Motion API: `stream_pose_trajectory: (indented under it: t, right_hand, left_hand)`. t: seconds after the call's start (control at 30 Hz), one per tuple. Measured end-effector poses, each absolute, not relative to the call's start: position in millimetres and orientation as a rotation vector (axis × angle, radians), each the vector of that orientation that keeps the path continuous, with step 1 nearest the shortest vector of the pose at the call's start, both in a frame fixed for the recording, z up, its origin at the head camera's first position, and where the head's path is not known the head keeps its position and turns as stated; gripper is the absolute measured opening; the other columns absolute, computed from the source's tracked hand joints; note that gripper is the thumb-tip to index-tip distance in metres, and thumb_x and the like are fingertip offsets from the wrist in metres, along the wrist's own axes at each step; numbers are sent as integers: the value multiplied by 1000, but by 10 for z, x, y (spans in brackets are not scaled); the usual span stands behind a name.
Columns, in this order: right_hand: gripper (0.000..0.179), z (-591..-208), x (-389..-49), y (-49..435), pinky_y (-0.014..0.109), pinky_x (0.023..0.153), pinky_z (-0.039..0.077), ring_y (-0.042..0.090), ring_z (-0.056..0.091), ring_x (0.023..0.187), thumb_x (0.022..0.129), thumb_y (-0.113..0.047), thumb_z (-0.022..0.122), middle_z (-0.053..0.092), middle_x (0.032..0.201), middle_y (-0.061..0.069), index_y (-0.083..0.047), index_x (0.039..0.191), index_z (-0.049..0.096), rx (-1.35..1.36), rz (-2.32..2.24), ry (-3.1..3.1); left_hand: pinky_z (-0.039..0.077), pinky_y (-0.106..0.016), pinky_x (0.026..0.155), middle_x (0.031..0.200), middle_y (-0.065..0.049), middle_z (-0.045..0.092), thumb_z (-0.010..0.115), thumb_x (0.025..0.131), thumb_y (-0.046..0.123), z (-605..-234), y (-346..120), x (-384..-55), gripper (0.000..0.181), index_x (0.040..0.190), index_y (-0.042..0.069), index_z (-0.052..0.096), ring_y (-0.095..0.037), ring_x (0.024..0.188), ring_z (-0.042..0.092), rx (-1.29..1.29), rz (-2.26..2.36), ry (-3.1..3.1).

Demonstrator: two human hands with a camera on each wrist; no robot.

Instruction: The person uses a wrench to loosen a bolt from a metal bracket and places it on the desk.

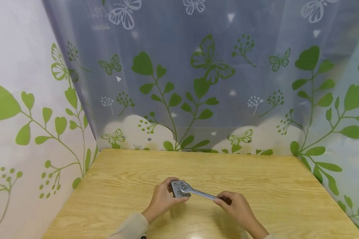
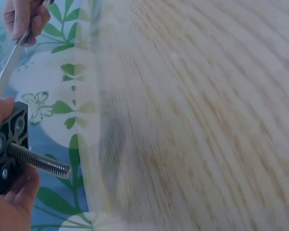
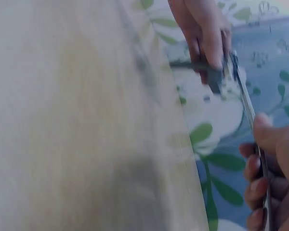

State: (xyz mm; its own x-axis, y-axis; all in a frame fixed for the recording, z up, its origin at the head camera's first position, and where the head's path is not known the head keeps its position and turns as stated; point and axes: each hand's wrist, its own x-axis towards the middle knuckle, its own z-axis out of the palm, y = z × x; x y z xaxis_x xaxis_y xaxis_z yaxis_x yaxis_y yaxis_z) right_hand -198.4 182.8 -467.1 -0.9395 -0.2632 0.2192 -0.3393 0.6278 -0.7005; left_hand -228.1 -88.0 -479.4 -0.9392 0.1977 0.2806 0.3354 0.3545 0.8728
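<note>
Lower centre, head view: the left hand (image 1: 164,196) grips a dark-grey, square, perforated plate (image 1: 176,191) bearing a threaded metal rod (image 2: 41,160); the right hand (image 1: 237,205) grasps a slender silvery metal wrench (image 1: 201,193) over the wood-grained surface (image 1: 242,171).

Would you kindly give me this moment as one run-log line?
left hand: holds square plate | right hand: grips wrench | wrench: head at plate's face | bolt: juts from plate's other face

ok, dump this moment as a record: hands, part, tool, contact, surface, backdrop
left hand: grips square plate by its edges
right hand: holds wrench by its free end
part: plate with threaded rod jutting from one face
contact: wrench's other end at the opposite face; exact fit unclear
surface: wood-grain table
backdrop: sheet printed with leaves, butterflies
</note>
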Motion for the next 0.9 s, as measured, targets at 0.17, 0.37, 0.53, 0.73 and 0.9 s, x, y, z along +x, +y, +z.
stream_pose_trajectory:
  t: [0.17, 0.37, 0.53, 0.73, 0.9]
  right_hand:
    - [25, -4741, -1828, 1647, 16, 58, 50, 10, 61, 63, 87, -28, 70, 70, 79, 1, -3, 91, 71, 349, 1298, -2747]
    - [32, -4797, -1727, 1556, 23, 64, 56, 10, 64, 72, 88, -32, 68, 71, 84, 1, -1, 95, 72, 291, 1339, -2768]
    - [35, -4808, -1719, 1515, 27, 66, 58, 15, 68, 78, 90, -32, 66, 73, 90, 5, 1, 100, 72, 311, 1415, -2769]
    - [36, -4801, -1742, 1511, 23, 63, 57, 16, 68, 78, 90, -33, 66, 73, 89, 5, 1, 100, 73, 340, 1435, -2766]
    - [38, -4798, -1766, 1556, 23, 65, 57, 17, 67, 78, 90, -35, 65, 73, 90, 6, 1, 99, 72, 384, 1413, -2770]
  left_hand:
    - [56, -16, 72, 107, -16, 67, 90, 64, 25, -4789, -850, -2281, 69, 119, -3, 58, -22, 90, 69, -382, -1641, -2463]
    - [57, -18, 73, 106, -19, 68, 90, 63, 23, -4788, -825, -2257, 69, 119, -3, 58, -25, 90, 70, -371, -1597, -2434]
    - [55, -15, 69, 104, -19, 68, 90, 64, 22, -4780, -818, -2231, 69, 119, -4, 58, -24, 88, 70, -388, -1585, -2418]
    - [55, -14, 70, 105, -19, 68, 90, 63, 22, -4777, -826, -2238, 71, 119, -6, 57, -24, 88, 70, -399, -1594, -2416]
    - [55, -14, 72, 106, -19, 68, 90, 64, 25, -4756, -830, -2223, 72, 119, -6, 57, -24, 89, 70, -419, -1613, -2431]
